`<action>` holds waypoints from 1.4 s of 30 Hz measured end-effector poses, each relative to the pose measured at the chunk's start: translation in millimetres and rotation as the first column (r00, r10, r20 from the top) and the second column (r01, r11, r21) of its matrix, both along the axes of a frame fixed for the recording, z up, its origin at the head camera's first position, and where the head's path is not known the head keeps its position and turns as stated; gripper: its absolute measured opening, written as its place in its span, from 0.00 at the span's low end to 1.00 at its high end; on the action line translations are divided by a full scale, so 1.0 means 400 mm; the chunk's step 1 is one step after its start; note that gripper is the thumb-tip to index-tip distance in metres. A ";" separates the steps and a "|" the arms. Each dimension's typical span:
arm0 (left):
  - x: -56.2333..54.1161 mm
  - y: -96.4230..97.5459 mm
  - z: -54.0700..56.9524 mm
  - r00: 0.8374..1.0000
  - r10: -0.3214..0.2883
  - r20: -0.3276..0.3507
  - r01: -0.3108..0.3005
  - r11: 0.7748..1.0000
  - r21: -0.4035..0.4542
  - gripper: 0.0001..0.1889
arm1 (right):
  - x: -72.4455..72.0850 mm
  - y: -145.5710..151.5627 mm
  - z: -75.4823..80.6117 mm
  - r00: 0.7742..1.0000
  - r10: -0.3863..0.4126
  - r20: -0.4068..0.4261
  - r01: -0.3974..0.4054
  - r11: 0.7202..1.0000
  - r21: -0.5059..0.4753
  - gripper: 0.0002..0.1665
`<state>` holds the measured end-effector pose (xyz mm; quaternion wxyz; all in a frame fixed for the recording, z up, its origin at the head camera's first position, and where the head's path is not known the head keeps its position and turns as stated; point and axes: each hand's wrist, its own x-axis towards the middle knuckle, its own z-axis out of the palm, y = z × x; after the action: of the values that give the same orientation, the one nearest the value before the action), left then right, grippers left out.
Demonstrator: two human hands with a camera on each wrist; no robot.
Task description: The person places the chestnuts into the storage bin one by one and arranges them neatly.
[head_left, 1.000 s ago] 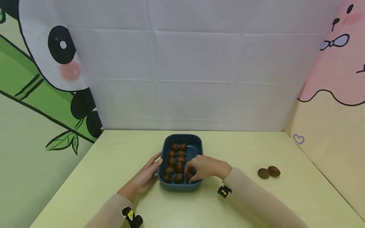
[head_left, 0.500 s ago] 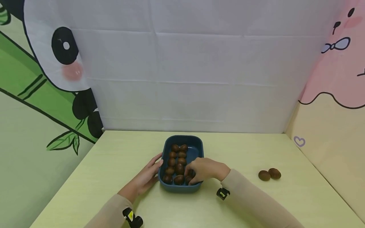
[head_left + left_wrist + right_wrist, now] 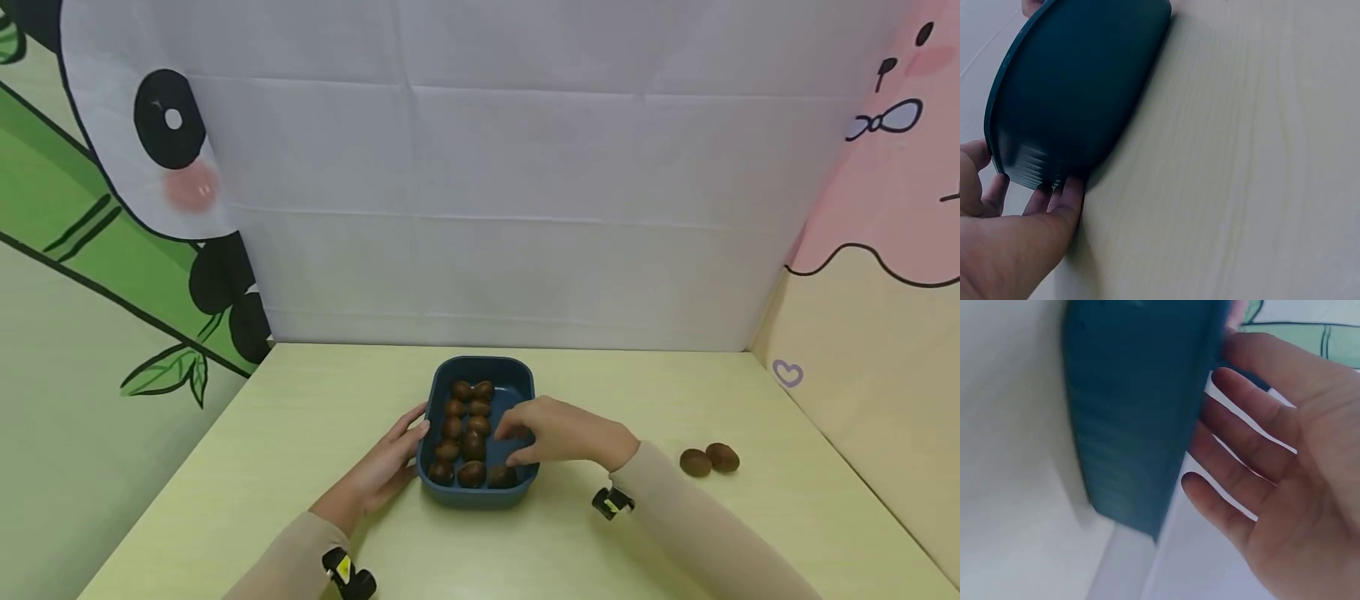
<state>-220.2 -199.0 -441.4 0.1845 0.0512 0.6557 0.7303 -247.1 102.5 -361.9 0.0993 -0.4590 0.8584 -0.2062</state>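
A dark blue rectangular box (image 3: 477,498) stands on the table, holding several glossy brown chestnuts (image 3: 472,447) set out in rows. Against the box's left side rests my left hand (image 3: 382,467); in the left wrist view its extended fingers (image 3: 1071,195) touch the outer wall. My right hand (image 3: 566,433) hovers over the box's right side, thumb and fingers parted, with nothing between them. Below its fingertips, one chestnut (image 3: 502,477) lies in the front right corner. The right wrist view shows the loosely bent fingers (image 3: 1235,431) beside the box wall.
Two more chestnuts (image 3: 708,459) lie side by side on the pale wooden table (image 3: 630,387), right of the box. A white sheet (image 3: 510,208) closes off the back. Painted panels flank the table left and right.
My right hand has let go of the chestnut in the front right corner and risen slightly, up and to the right. The left hand has stayed on the box.
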 end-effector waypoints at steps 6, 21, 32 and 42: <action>0.000 0.000 0.000 1.000 -0.002 -0.001 0.002 1.000 0.003 0.34 | 0.008 0.094 0.030 0.997 -0.083 0.007 0.083 0.996 -0.033 0.16; 0.004 -0.001 0.009 1.000 0.010 -0.005 -0.010 1.000 -0.009 0.34 | 0.036 0.383 -0.029 0.946 -0.323 0.017 0.323 0.946 0.015 0.17; 0.007 -0.001 0.009 1.000 0.013 -0.006 -0.013 1.000 -0.016 0.34 | 0.063 0.526 -0.062 0.883 -0.469 0.007 0.467 0.882 0.067 0.21; 0.006 0.002 0.006 1.000 0.021 0.000 -0.021 1.000 -0.008 0.34 | 0.054 0.566 -0.101 0.911 -0.409 -0.055 0.411 0.911 0.040 0.17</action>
<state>-218.0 -198.3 -439.1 0.1772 0.0437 0.6592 0.7295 -225.6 329.1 -402.4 0.0459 -0.2707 0.9426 -0.1902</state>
